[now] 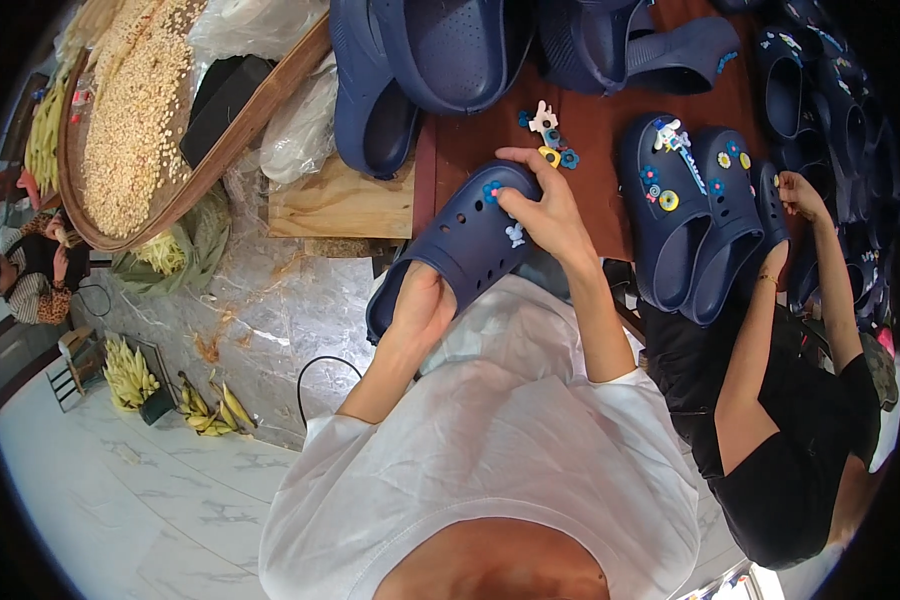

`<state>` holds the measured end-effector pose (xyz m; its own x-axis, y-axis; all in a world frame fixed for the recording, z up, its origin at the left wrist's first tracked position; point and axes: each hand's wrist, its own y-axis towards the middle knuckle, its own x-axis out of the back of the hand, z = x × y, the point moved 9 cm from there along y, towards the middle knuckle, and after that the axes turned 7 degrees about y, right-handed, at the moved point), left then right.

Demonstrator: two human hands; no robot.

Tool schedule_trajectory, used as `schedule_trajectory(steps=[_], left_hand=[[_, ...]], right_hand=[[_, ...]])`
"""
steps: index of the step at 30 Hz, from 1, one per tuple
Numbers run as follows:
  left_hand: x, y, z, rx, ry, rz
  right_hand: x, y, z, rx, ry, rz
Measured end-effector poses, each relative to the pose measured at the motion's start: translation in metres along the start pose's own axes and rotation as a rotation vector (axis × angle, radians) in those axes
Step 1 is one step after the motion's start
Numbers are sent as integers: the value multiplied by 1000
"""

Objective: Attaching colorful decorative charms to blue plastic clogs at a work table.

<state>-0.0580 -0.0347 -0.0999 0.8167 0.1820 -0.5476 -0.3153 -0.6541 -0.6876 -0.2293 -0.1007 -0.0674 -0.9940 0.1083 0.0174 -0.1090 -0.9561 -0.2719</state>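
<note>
Both hands grip a navy perforated clog point(460, 245) bearing small charms.

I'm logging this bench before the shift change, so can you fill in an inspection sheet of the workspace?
Surface: reddish-brown wooden table, a pale plywood board at its left edge.
Job's things: navy blue perforated foam clog with small charms on its top; loose colourful charms lie on the table beyond it.
Clutter: finished pair of navy clogs with charms; plain navy clogs piled at the far side.
Hands: left hand grips the clog's heel end; right hand presses on its toe. A co-worker's hand touches another clog.
Cables: black cable looped on the floor.
Surroundings: round woven tray of grain, bananas, marble floor.
</note>
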Motion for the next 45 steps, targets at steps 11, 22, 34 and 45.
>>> schedule_trajectory(steps=[11, 22, 34, 45], left_hand=[[-31, -10, -18, 4, -357, 382], [-41, -7, -17, -6, -200, 256], [-42, -3, -13, -4, -224, 175], [-44, 1, -13, 70, -318, 167]], right_hand=[[7, 5, 11, 172, -143, -68], [59, -39, 12, 293, -483, -390], [70, -14, 15, 372, -705, -507], [45, -42, 18, 505, -664, -356]])
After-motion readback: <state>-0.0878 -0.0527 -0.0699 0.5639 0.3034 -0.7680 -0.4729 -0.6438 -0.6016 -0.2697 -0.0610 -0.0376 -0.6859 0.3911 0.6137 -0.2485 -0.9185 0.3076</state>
